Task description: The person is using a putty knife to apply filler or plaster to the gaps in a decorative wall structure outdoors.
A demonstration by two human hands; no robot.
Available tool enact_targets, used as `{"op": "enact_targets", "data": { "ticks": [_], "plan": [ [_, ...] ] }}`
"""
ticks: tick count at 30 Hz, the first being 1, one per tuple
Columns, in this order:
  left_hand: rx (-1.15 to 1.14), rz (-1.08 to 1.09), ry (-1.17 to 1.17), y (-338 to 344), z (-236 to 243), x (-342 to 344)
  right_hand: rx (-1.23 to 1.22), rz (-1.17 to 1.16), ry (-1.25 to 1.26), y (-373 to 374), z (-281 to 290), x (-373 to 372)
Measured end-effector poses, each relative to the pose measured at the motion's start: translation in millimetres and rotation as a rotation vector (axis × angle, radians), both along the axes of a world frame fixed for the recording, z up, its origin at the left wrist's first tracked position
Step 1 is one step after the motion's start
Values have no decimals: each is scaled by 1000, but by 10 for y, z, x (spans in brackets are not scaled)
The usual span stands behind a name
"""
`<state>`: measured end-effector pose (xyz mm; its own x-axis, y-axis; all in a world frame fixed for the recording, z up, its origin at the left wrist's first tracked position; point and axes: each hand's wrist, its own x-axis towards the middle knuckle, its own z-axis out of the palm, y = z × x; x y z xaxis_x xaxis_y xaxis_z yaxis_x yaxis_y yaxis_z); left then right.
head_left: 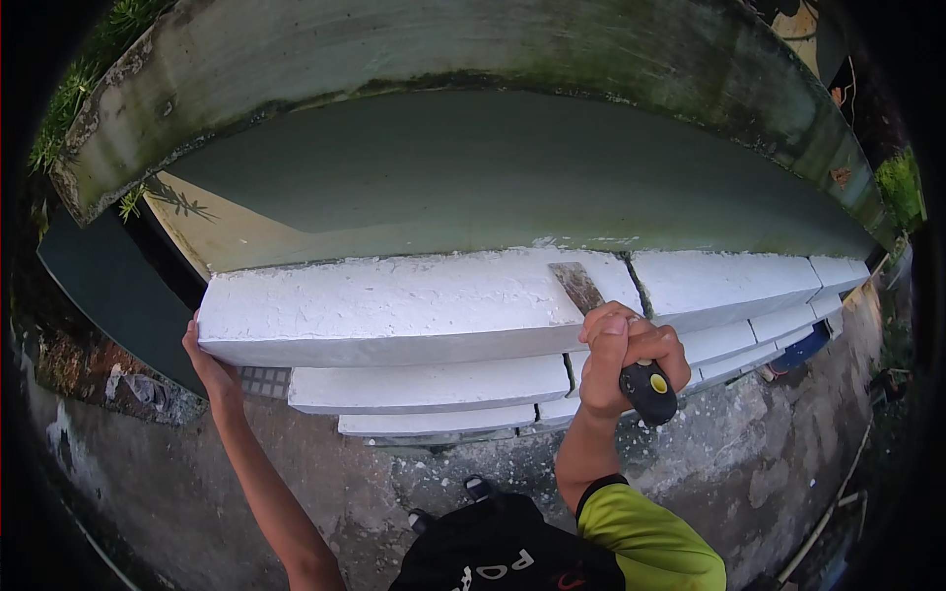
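While our right hand (621,353) is closed tight around the black handle of a scraper (613,335), its yellow-capped butt points down toward us and its flat metal blade lies on the top of the white block (394,305), near that block's right end. The blade slants up and away from the fist, with its tip just beside the dark joint that parts this block from the next white one to its right. Our left hand (209,366) is at the block's left end, fingers curled around the lower corner and pressed against it, holding nothing else. Below the block, two more white courses (424,384) step outward toward us, each a little shorter than the one above. To the right of the block, the same white courses run on in a curve toward the edge of the view. Behind the block lies a smooth grey-green surface (473,177), and beyond that a mossy concrete rim (394,49). Beneath the block, rough patchy concrete ground (374,492) spreads out, and our yellow-green sleeve (645,542) shows there.
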<state>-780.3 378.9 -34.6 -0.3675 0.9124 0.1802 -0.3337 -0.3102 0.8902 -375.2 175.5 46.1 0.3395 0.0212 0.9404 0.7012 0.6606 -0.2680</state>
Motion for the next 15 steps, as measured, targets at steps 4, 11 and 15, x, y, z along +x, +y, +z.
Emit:
{"op": "enact_targets", "data": {
  "ticks": [4, 11, 15],
  "plan": [
    [-2, -8, -31, -16, -1, 43, 52, 7, 162, -39, -41, 210],
    [-4, -14, -7, 21, -10, -10, 141, 27, 203, -182, 56, 340],
    [4, 19, -2, -15, -29, -17, 172, 61, 237, -376, 98, 289]
  ]
}}
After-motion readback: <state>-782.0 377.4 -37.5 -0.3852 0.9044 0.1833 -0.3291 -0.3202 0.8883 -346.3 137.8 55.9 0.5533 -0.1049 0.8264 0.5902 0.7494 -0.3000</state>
